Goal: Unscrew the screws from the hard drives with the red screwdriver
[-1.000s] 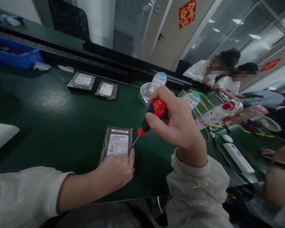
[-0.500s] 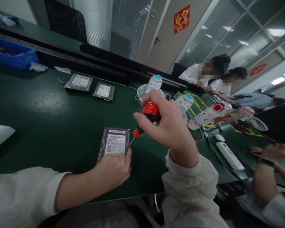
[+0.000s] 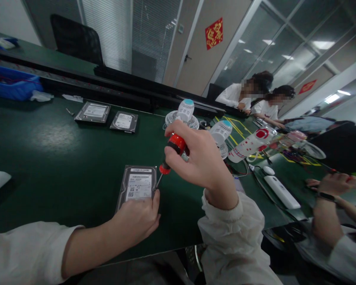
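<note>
A hard drive (image 3: pixel 138 185) with a white label lies flat on the green table (image 3: pixel 62 158) near its front edge. My left hand (image 3: pixel 136 219) rests closed on the drive's near end and holds it down. My right hand (image 3: pixel 200 160) is wrapped round a red and black screwdriver (image 3: pixel 170 152). The screwdriver slants down to the left, and its thin tip touches the drive's right edge, just above my left thumb.
Two more hard drives (image 3: pixel 92 112) (image 3: pixel 124 121) lie farther back on the left. Small white fans (image 3: pixel 184 113), a white and red device (image 3: pixel 249 144) and a white bar (image 3: pixel 281 192) lie to the right. A co-worker's hand (image 3: pixel 334 184) works at right; two people sit beyond.
The view has shifted, so everything sits lower and further left in the picture. The screwdriver tip has come down from just off the drive's right edge onto it. My left hand stays on the drive.
</note>
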The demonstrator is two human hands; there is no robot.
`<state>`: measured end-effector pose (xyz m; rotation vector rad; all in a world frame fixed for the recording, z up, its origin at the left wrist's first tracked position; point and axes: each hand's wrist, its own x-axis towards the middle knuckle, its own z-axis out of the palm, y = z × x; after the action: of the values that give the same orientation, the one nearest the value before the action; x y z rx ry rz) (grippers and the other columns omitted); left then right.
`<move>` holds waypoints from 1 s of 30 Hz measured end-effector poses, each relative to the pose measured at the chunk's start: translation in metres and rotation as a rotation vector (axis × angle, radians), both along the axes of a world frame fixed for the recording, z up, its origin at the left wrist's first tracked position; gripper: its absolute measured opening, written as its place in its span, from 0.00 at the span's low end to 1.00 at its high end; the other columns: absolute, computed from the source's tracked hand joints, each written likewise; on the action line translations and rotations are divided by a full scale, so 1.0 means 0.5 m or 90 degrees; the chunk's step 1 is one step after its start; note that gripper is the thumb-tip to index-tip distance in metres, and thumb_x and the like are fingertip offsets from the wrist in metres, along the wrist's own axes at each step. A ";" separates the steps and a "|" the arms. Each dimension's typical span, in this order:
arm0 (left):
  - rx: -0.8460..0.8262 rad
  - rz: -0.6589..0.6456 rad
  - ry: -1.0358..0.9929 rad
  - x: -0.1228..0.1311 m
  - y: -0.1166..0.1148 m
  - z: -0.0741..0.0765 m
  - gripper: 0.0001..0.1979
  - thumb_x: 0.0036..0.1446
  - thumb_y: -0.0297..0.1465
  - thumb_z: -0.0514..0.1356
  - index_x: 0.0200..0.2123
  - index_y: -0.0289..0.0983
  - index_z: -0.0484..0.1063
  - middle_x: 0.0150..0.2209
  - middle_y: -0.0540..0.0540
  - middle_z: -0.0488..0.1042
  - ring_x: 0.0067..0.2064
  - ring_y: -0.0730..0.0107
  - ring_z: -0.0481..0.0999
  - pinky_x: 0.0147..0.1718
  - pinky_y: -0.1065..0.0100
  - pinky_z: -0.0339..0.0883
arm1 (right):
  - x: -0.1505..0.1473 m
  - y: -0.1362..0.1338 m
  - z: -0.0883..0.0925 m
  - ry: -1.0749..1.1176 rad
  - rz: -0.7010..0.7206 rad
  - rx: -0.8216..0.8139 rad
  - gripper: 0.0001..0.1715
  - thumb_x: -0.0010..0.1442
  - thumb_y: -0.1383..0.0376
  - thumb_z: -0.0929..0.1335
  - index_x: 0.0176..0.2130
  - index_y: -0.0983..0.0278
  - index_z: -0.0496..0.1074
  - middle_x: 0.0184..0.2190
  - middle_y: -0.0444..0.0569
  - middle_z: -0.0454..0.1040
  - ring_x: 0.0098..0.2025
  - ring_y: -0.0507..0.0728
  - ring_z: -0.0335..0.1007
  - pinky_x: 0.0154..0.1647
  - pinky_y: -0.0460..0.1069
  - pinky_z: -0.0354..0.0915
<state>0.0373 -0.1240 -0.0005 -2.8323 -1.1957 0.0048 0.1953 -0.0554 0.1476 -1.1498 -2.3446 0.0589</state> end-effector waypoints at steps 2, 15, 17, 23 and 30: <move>0.004 0.007 0.000 0.001 -0.001 -0.003 0.29 0.69 0.34 0.55 0.66 0.21 0.67 0.37 0.29 0.82 0.31 0.56 0.84 0.25 0.65 0.73 | 0.005 0.001 0.002 -0.011 -0.025 -0.002 0.11 0.63 0.57 0.67 0.40 0.62 0.70 0.21 0.37 0.61 0.23 0.49 0.54 0.30 0.48 0.49; 0.041 -0.004 -0.026 0.005 0.000 -0.028 0.31 0.68 0.39 0.58 0.65 0.21 0.69 0.33 0.33 0.81 0.28 0.56 0.82 0.22 0.63 0.71 | 0.025 0.006 0.013 -0.030 -0.076 -0.029 0.19 0.66 0.50 0.66 0.41 0.63 0.75 0.20 0.40 0.67 0.23 0.49 0.58 0.30 0.49 0.48; 0.047 -0.004 -0.025 0.005 0.001 -0.029 0.31 0.68 0.39 0.57 0.65 0.20 0.68 0.33 0.33 0.81 0.27 0.56 0.82 0.21 0.63 0.70 | 0.027 0.008 0.013 -0.032 -0.044 -0.033 0.14 0.64 0.57 0.66 0.43 0.63 0.75 0.20 0.39 0.65 0.23 0.49 0.57 0.30 0.48 0.49; 0.073 -0.015 -0.026 0.002 -0.001 -0.028 0.31 0.68 0.39 0.57 0.64 0.19 0.70 0.33 0.32 0.81 0.27 0.56 0.81 0.21 0.62 0.70 | 0.030 0.013 0.011 -0.029 -0.026 -0.019 0.19 0.66 0.51 0.67 0.42 0.64 0.74 0.20 0.38 0.64 0.23 0.49 0.57 0.30 0.48 0.50; 0.105 -0.026 -0.038 -0.001 -0.001 -0.027 0.31 0.67 0.41 0.59 0.62 0.21 0.72 0.31 0.35 0.81 0.25 0.60 0.79 0.20 0.64 0.65 | 0.038 0.019 0.012 -0.013 0.078 -0.011 0.15 0.61 0.62 0.67 0.46 0.66 0.73 0.24 0.39 0.67 0.26 0.48 0.60 0.31 0.47 0.54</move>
<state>0.0368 -0.1243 -0.0141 -2.7293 -1.0947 -0.1723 0.2143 -0.0460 0.1536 -1.0179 -2.4344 0.1109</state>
